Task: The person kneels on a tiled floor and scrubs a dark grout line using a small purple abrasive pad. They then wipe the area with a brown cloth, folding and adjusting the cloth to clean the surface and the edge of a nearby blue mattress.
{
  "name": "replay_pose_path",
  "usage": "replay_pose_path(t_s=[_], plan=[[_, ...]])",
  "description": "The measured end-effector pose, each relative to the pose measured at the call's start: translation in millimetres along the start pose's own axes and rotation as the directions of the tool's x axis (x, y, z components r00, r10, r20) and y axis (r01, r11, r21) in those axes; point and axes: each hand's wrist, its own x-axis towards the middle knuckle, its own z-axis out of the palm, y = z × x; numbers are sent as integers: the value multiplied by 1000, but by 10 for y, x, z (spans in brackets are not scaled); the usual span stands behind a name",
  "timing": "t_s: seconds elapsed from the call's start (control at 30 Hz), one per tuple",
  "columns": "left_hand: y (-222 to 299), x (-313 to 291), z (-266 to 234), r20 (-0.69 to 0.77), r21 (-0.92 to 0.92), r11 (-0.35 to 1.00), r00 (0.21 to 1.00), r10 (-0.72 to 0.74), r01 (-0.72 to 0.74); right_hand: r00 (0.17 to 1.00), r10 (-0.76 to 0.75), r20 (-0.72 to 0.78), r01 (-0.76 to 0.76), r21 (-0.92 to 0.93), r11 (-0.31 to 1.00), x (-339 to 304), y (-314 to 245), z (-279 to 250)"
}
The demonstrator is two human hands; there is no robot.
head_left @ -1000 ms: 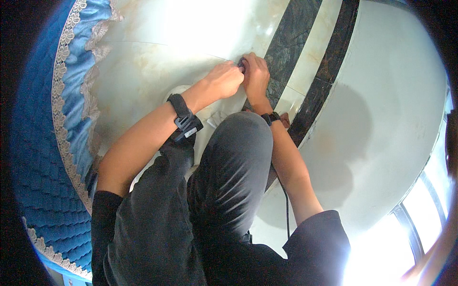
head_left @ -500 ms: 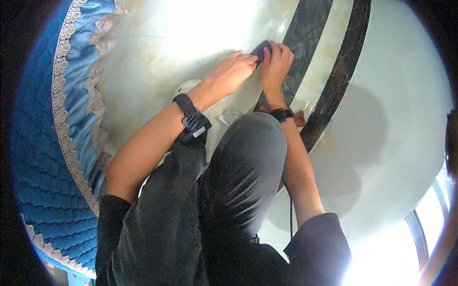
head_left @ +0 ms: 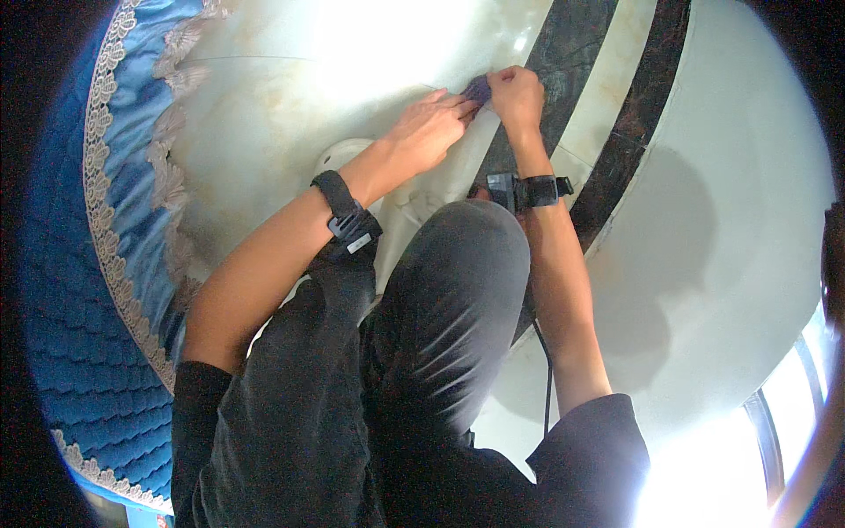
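A small dark purple item (head_left: 477,90), which looks soft, is between my hands near the top of the view, low over the pale floor; its kind I cannot make out. My left hand (head_left: 427,130) holds its near left end with the fingers stretched along it. At the opposite end, my right hand (head_left: 521,97) is closed in a pinch, its fingertips against the item's right edge. What exactly lies inside that pinch is hidden. Each wrist wears a black strap with a small device.
Left of me hangs a blue quilted cover (head_left: 97,334) with white lace trim. Dark stone bands (head_left: 563,62) edge the shiny floor (head_left: 273,97) beside a pale wall (head_left: 748,220). A white shoe (head_left: 341,155) shows beyond my left forearm; my bent knee (head_left: 466,255) rises between my arms.
My right hand has shifted slightly right and turned, its fingers now bunched in a pinch. The left hand stays at the purple item, having moved only a little.
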Motion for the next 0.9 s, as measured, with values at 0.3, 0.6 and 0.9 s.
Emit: replay_pose_path(t_s=[0.3,0.6,0.9], plan=[[16,63,52,16,-29,999,1000,-16,17,992,-118,-41,118,-15,993,8,-38,9],[-39,133,-98,101,-115,992,994,-30,42,994,-105,-7,105,-9,994,80,6,24],[4,69,25,8,-94,995,999,-40,41,987,-162,-7,162,16,987,34,80,53]])
